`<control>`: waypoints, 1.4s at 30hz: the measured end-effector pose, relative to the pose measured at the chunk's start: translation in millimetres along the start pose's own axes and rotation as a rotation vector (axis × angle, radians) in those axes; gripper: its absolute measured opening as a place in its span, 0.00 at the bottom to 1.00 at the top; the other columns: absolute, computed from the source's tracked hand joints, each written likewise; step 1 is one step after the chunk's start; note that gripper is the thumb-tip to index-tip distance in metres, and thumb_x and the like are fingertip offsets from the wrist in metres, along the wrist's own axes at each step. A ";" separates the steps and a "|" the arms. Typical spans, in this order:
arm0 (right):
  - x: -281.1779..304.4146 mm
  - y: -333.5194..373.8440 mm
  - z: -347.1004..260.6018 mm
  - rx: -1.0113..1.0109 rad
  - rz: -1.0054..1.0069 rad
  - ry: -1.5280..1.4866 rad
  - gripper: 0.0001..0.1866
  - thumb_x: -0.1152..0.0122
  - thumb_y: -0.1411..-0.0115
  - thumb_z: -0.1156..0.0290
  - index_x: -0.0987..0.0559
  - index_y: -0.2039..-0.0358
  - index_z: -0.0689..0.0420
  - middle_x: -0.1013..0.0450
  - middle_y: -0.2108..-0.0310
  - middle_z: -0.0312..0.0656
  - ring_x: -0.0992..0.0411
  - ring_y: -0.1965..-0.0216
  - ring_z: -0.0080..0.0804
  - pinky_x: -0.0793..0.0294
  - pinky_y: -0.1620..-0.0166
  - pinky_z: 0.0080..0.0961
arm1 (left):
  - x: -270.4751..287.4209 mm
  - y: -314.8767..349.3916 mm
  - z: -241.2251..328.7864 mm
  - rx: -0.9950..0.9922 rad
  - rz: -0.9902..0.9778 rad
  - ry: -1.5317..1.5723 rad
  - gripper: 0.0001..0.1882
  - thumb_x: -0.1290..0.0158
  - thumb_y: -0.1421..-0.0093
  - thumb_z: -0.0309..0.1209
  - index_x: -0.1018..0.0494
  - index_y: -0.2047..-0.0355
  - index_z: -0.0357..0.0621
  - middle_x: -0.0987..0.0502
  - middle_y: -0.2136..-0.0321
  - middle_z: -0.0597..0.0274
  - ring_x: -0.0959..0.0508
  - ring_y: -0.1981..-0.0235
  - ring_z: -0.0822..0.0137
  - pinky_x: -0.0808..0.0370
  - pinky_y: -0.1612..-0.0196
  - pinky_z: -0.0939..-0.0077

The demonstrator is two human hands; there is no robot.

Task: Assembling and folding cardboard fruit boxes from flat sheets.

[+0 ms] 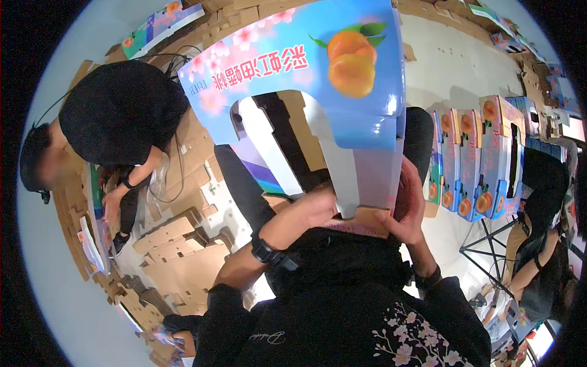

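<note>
A blue cardboard fruit box (373, 116) with printed peaches and pink blossoms stands partly folded between my knees. Its large cut-out gives a view of white inner walls and brown cardboard inside. My left hand (321, 207) is at the box's near side, its fingers curled and reaching in past the edge of a grey-white panel; the fingertips are hidden. Around the near right corner, my right hand (408, 211) grips the box, thumb on the near pink flap (361, 221) and fingers along the right side.
Folded fruit boxes (468, 159) stand in a row at the right, near a black metal stand (489, 251). Flat brown cardboard (183, 260) lies on the floor at left. A person in black (122, 113) bends over at the left; another person (550, 263) is at the right.
</note>
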State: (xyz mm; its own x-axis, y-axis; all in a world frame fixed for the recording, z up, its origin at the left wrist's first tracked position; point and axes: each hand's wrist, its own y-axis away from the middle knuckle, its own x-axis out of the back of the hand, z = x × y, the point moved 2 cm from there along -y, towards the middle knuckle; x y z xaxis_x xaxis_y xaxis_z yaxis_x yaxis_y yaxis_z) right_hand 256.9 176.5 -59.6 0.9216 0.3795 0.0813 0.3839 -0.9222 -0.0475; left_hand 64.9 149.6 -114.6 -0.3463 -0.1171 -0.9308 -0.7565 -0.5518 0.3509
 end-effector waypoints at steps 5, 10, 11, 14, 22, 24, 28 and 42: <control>1.8 -0.7 1.0 0.016 -0.006 0.019 0.55 0.24 0.50 0.58 0.43 0.28 0.63 0.46 0.30 0.50 0.44 0.29 0.43 0.46 0.27 0.42 | -4.7 2.3 0.4 -0.138 0.227 -0.082 0.26 0.59 0.23 0.40 0.38 0.33 0.35 0.30 0.36 0.51 0.26 0.39 0.61 0.26 0.36 0.62; 3.5 -0.5 -0.4 -0.014 0.020 -0.033 0.55 0.24 0.50 0.58 0.44 0.28 0.63 0.46 0.30 0.50 0.44 0.29 0.43 0.46 0.28 0.42 | -36.1 34.1 4.9 -0.550 0.402 -0.192 0.26 0.59 0.24 0.35 0.41 0.32 0.34 0.36 0.32 0.49 0.40 0.28 0.56 0.42 0.27 0.57; 3.7 -0.1 -1.5 -0.017 0.031 -0.039 0.55 0.24 0.50 0.58 0.44 0.28 0.64 0.46 0.30 0.50 0.44 0.29 0.43 0.46 0.28 0.42 | -44.2 44.4 7.5 -0.602 0.373 -0.270 0.26 0.58 0.25 0.34 0.43 0.31 0.34 0.37 0.32 0.50 0.42 0.28 0.57 0.43 0.27 0.59; 6.6 0.5 -8.0 -0.047 0.081 -0.084 0.55 0.24 0.50 0.58 0.44 0.28 0.65 0.43 0.30 0.50 0.42 0.30 0.42 0.45 0.28 0.42 | -66.7 92.2 12.0 -0.892 0.378 -0.803 0.25 0.51 0.31 0.22 0.40 0.35 0.34 0.36 0.35 0.46 0.36 0.31 0.56 0.39 0.30 0.59; 34.0 -23.6 -43.3 -0.105 0.091 -0.111 0.58 0.22 0.54 0.56 0.43 0.28 0.65 0.38 0.32 0.51 0.36 0.33 0.41 0.41 0.30 0.41 | -19.0 152.2 76.9 -1.413 0.876 -0.954 0.49 0.39 0.39 0.49 0.50 0.28 0.37 0.40 0.32 0.52 0.36 0.33 0.58 0.39 0.33 0.58; 38.9 -33.8 -48.2 -0.107 0.024 -0.121 0.58 0.21 0.56 0.56 0.42 0.29 0.64 0.37 0.33 0.51 0.35 0.34 0.42 0.40 0.30 0.41 | -7.8 158.2 92.7 -1.377 0.557 -0.798 0.47 0.41 0.36 0.53 0.47 0.28 0.39 0.38 0.32 0.52 0.35 0.33 0.56 0.40 0.31 0.56; 39.8 -41.3 -52.2 -0.067 -0.043 -0.089 0.58 0.21 0.57 0.57 0.41 0.29 0.65 0.37 0.32 0.51 0.35 0.33 0.42 0.40 0.30 0.41 | 13.7 158.1 111.8 -1.295 0.602 -0.509 0.43 0.45 0.34 0.57 0.43 0.30 0.41 0.31 0.36 0.50 0.29 0.37 0.55 0.33 0.34 0.55; -17.4 -33.8 -107.8 0.275 0.141 0.819 0.46 0.25 0.48 0.68 0.39 0.32 0.65 0.35 0.36 0.56 0.35 0.38 0.54 0.37 0.34 0.49 | -72.9 88.3 96.0 -1.524 0.563 -0.320 0.29 0.45 0.32 0.38 0.37 0.36 0.36 0.25 0.46 0.53 0.23 0.46 0.58 0.25 0.41 0.58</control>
State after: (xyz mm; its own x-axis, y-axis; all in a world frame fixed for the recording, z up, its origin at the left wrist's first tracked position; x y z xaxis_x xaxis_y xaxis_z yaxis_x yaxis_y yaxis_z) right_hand 221.8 193.0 47.9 0.6709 -0.0071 0.7416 0.3672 -0.8656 -0.3405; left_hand -29.9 188.6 -5.9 -0.6096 -0.5122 -0.6049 0.6322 -0.7746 0.0188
